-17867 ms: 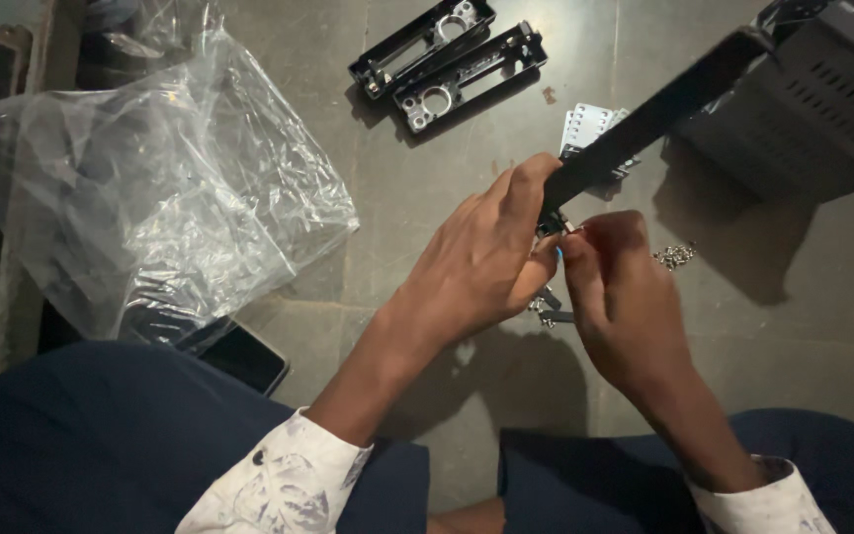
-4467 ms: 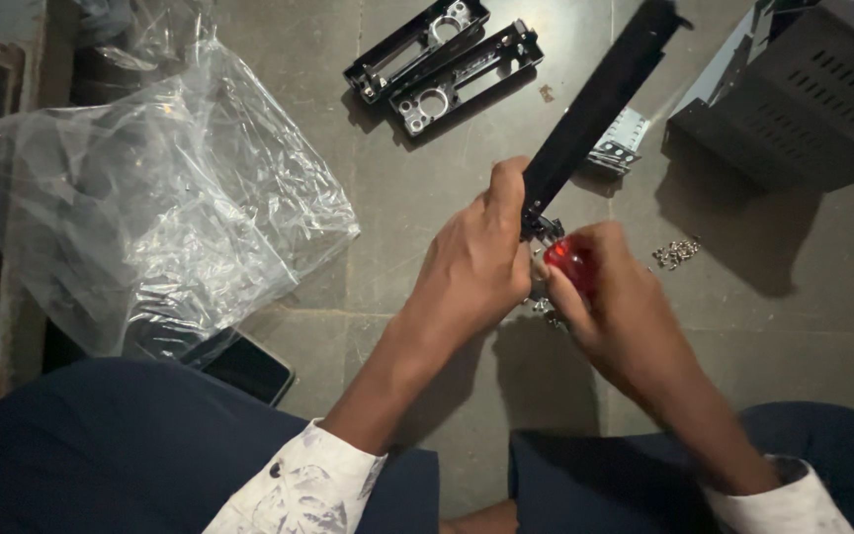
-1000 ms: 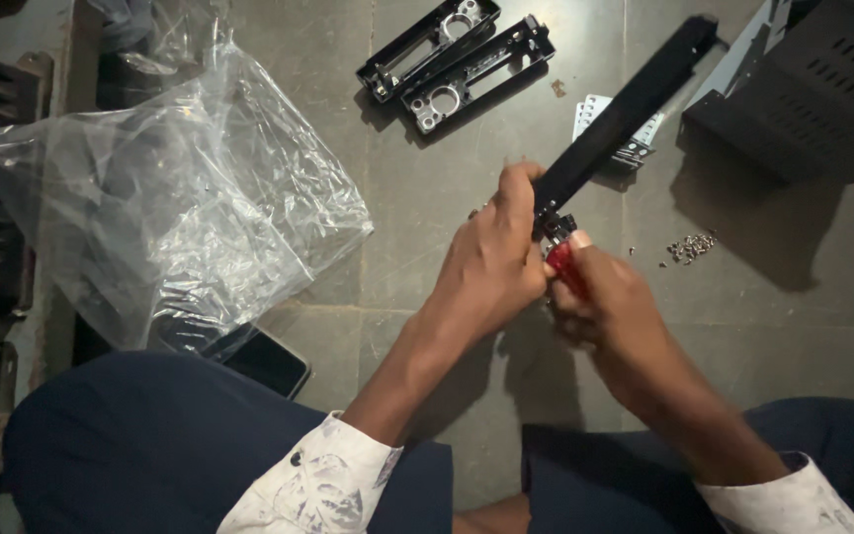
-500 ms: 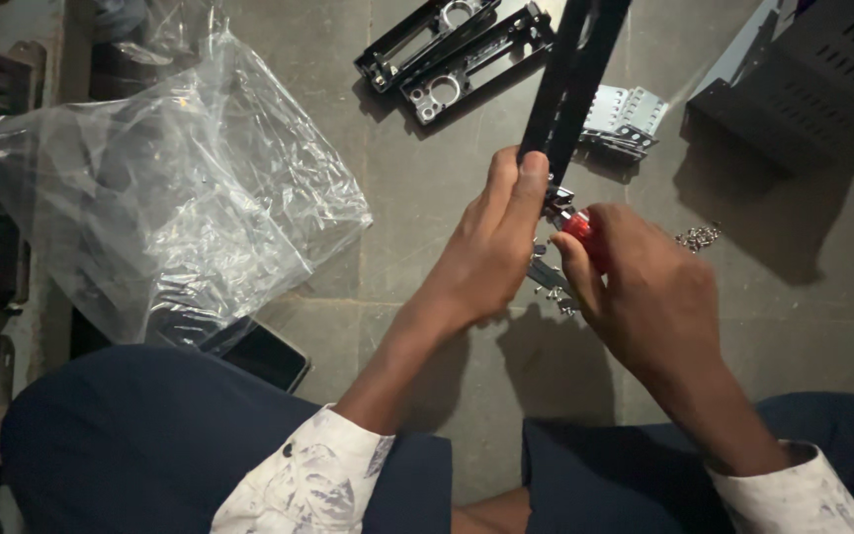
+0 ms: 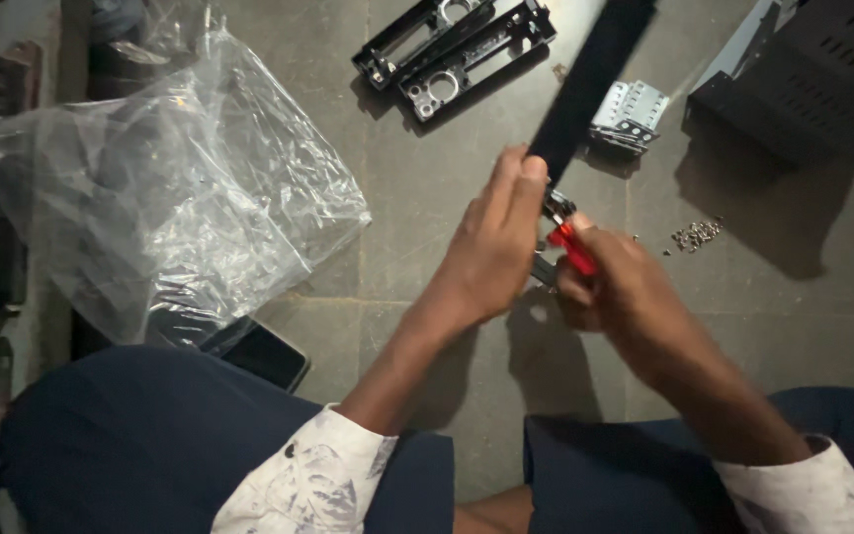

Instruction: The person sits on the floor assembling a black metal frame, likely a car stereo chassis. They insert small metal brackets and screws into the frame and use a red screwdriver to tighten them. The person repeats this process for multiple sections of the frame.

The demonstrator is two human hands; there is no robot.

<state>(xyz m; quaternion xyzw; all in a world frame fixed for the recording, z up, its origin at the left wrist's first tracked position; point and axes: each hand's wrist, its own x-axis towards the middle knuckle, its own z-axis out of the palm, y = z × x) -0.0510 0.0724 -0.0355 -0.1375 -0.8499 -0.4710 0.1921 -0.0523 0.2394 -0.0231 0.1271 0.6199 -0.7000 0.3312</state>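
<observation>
My left hand [image 5: 491, 247] grips the lower end of a long black metal rail [image 5: 590, 84] that points up and away to the top of the view. My right hand [image 5: 610, 287] is closed around a red-handled screwdriver [image 5: 572, 245], whose tip meets a small metal fitting at the rail's lower end, right beside my left fingers. Both hands hover above the grey tiled floor, between my knees.
A crumpled clear plastic bag [image 5: 165, 203] lies at left with a dark phone [image 5: 254, 351] below it. Two black metal brackets [image 5: 452, 54] lie at top centre, a small silver bracket [image 5: 627, 114] beside the rail, a pile of screws [image 5: 696, 233] at right, a black metal case [image 5: 808, 79] at top right.
The rail has swung from a steep upright tilt to leaning slightly right, and my hands have shifted a little. The red screwdriver stays against the rail's lower end.
</observation>
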